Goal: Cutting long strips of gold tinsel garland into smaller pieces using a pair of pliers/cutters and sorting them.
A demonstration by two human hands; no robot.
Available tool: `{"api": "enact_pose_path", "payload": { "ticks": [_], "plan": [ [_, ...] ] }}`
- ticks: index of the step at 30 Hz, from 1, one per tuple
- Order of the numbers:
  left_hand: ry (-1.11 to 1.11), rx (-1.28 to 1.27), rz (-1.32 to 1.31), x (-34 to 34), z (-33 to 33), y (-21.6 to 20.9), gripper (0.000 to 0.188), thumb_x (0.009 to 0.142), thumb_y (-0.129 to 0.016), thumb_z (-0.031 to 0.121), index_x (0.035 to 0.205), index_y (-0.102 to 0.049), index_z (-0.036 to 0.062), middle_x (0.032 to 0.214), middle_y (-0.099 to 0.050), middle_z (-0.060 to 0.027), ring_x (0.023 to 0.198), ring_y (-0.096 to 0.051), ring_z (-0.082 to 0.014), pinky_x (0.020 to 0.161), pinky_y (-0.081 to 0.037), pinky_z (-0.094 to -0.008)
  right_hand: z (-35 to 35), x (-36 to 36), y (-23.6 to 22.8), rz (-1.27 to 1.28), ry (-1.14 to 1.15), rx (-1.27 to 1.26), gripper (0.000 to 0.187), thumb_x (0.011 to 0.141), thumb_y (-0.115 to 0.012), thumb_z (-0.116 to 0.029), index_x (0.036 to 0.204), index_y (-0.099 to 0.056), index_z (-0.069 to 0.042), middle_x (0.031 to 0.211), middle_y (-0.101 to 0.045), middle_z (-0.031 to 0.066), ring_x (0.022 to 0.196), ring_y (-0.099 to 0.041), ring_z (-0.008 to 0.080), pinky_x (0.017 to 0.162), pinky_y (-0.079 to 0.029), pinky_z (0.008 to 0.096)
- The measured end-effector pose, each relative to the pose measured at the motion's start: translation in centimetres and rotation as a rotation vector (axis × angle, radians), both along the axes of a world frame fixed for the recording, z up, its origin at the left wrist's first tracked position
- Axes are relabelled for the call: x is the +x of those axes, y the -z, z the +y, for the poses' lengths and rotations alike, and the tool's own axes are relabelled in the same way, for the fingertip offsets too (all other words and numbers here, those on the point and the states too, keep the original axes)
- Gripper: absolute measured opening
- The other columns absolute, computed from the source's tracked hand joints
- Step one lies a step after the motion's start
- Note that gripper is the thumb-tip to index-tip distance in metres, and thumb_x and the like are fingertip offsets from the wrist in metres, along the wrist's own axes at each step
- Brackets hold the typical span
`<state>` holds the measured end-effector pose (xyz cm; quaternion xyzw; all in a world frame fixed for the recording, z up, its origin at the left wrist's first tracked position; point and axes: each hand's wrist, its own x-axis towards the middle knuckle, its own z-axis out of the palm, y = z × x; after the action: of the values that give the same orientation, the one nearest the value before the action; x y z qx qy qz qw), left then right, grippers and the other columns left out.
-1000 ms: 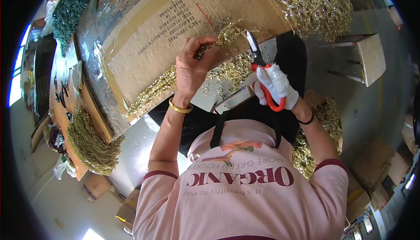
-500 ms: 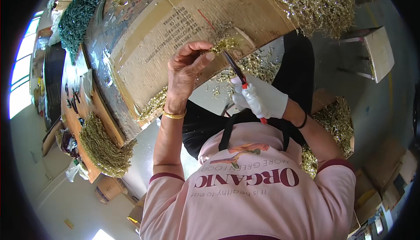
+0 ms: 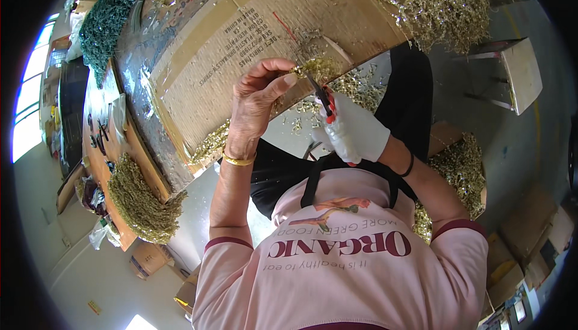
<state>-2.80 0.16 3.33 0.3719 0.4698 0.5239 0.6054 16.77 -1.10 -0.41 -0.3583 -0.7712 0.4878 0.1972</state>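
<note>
While the desk (image 3: 133, 68) is partly covered by cardboard (image 3: 192, 59), the left grip (image 3: 256, 98) is closed in a pinch and the right grip (image 3: 354, 131) wrapped round shears (image 3: 326, 100); beside these, over the cardboard's near edge, a gold sprig (image 3: 320, 67) is held by the left grip; it is judged light, springy and apt to shed, best pinched at one end.

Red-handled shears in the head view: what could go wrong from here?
Cut fingers: the bare left hand pinches the gold tinsel close to the shears in the gloved right hand, so a slip might nick it.

Lost pieces: this is near the edge of the cardboard, so snipped bits could drop among the loose gold scraps beyond it.
</note>
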Motion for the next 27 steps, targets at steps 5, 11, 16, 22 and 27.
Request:
{"api": "enact_pose_path", "payload": {
  "ticks": [5, 11, 16, 22, 27],
  "plan": [
    [0.029, -0.06, -0.085, -0.1, 0.0, 0.0, 0.021, 0.077, -0.064, 0.002, 0.098, -0.061, 0.0008, 0.088, -0.061, -0.0009, 0.078, -0.054, -0.0061, 0.071, -0.042, -0.0186, -0.3, -0.6, -0.9, -0.232, 0.162, -0.052, 0.045, 0.072, -0.068, -0.03, 0.097, -0.044, -0.002, 0.076, -0.052, 0.0148, 0.069, -0.055, 0.0342, 0.062, -0.046, 0.0379],
    [0.044, -0.068, -0.102, -0.4, 0.2, 0.3, 0.02, 0.077, -0.065, 0.002, 0.097, -0.061, 0.0011, 0.089, -0.061, -0.0009, 0.079, -0.055, -0.0075, 0.073, -0.043, -0.0199, -0.4, -0.7, -0.5, -0.173, 0.171, -0.028, 0.046, 0.071, -0.067, -0.031, 0.099, -0.043, -0.003, 0.08, -0.055, 0.0151, 0.069, -0.057, 0.0353, 0.061, -0.047, 0.0396],
    [0.051, -0.068, -0.098, -0.4, 0.1, 0.1, 0.019, 0.077, -0.065, 0.002, 0.096, -0.061, 0.0005, 0.089, -0.061, -0.0012, 0.08, -0.055, -0.0078, 0.075, -0.044, -0.0207, -0.6, -0.6, -0.5, -0.197, 0.196, -0.055, 0.045, 0.072, -0.066, -0.031, 0.1, -0.045, -0.004, 0.077, -0.055, 0.0135, 0.068, -0.057, 0.0339, 0.059, -0.047, 0.0379],
    [0.066, -0.077, -0.1, -0.1, 0.2, 0.2, 0.019, 0.077, -0.065, 0.002, 0.095, -0.061, 0.0, 0.09, -0.061, -0.0015, 0.081, -0.055, -0.0082, 0.077, -0.044, -0.0212, -1.2, -0.2, 1.3, -0.103, 0.213, -0.039, 0.032, 0.074, -0.063, -0.028, 0.092, -0.048, -0.006, 0.072, -0.055, 0.0095, 0.064, -0.057, 0.029, 0.057, -0.045, 0.0346],
    [0.062, -0.09, -0.092, 0.0, 0.1, 0.1, 0.018, 0.077, -0.065, 0.002, 0.095, -0.062, 0.0001, 0.089, -0.061, -0.0013, 0.079, -0.055, -0.008, 0.076, -0.044, -0.021, -1.7, -0.2, 1.4, 0.062, 0.231, -0.034, 0.028, 0.078, -0.061, -0.03, 0.091, -0.05, -0.007, 0.068, -0.053, 0.0036, 0.059, -0.054, 0.0196, 0.054, -0.043, 0.0303]
  ]
}}
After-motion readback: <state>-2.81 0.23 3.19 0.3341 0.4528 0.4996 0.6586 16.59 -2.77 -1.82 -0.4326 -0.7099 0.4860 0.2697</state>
